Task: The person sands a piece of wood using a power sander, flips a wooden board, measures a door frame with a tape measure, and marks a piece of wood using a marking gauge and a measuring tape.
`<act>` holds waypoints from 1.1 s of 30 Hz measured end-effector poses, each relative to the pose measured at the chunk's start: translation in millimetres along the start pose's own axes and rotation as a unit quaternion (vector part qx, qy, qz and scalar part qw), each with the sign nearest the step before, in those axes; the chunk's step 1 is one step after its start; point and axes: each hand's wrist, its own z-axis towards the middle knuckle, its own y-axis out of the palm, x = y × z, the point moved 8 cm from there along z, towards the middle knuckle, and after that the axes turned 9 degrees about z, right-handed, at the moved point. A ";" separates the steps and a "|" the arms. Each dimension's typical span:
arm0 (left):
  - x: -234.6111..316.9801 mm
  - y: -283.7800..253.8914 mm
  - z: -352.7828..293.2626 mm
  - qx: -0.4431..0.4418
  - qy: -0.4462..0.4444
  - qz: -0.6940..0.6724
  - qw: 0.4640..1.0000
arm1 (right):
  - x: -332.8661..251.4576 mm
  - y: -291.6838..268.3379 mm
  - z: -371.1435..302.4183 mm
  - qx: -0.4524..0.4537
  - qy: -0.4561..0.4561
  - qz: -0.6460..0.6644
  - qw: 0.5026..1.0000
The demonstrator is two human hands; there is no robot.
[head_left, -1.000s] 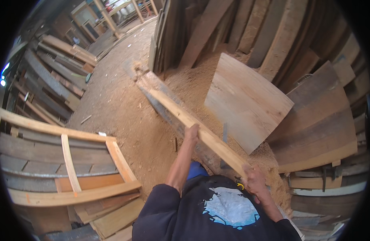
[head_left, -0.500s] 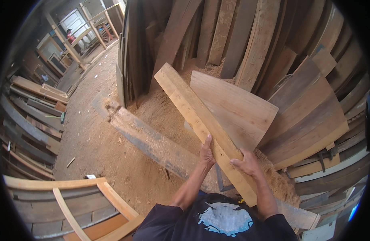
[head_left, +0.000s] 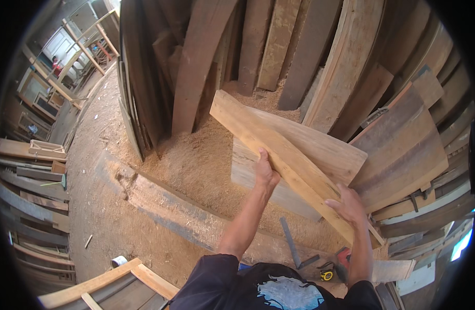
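Observation:
Both of my hands hold a thick, pale wooden beam (head_left: 299,164) that slants from the upper left down to the right. My left hand (head_left: 267,173) is closed on its near edge, thumb up along the side. Nearer its lower end, my right hand (head_left: 349,207) grips it with the thumb on the upper face and fingers over the far edge. Beyond the beam lies a wide board (head_left: 330,147), partly covered by it. A second pale board (head_left: 244,168) shows beneath, mostly hidden.
A sawdust-covered plank (head_left: 180,212) runs in front of me. On it lie a metal square (head_left: 290,243), a tape measure (head_left: 327,272) and a red tool (head_left: 343,256). Upright boards (head_left: 258,46) lean behind; a wooden frame (head_left: 93,284) stands at lower left. A person (head_left: 57,66) is far off.
The beam has moved right and away from me, still in both hands. The pale board beneath, the metal square and the tape measure now show more. My view has shifted right.

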 end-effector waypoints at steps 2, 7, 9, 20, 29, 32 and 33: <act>-16.4 12.1 4.5 -0.011 0.003 0.009 1.000 | -11.4 1.4 23.0 0.039 -0.012 -0.069 0.997; 2.5 31.7 46.6 -0.087 0.047 0.102 0.990 | 27.4 3.8 52.6 0.027 0.009 0.080 0.996; 40.3 27.6 81.5 -0.036 0.197 0.548 0.812 | 26.4 -14.0 53.2 0.047 0.031 0.106 0.993; 60.6 14.9 220.9 -0.109 0.173 0.960 0.190 | -6.1 -98.0 131.9 0.108 -0.036 -0.138 0.984; 77.5 8.5 156.8 -0.079 0.325 0.892 0.305 | -4.3 -74.1 171.4 0.063 -0.062 -0.129 0.988; 97.0 9.5 108.0 -0.078 0.292 0.894 0.332 | -13.2 -59.7 178.5 0.037 -0.070 -0.128 0.989; 100.6 6.9 93.8 -0.084 0.282 0.891 0.345 | -18.2 -55.6 178.7 0.033 -0.076 -0.127 0.988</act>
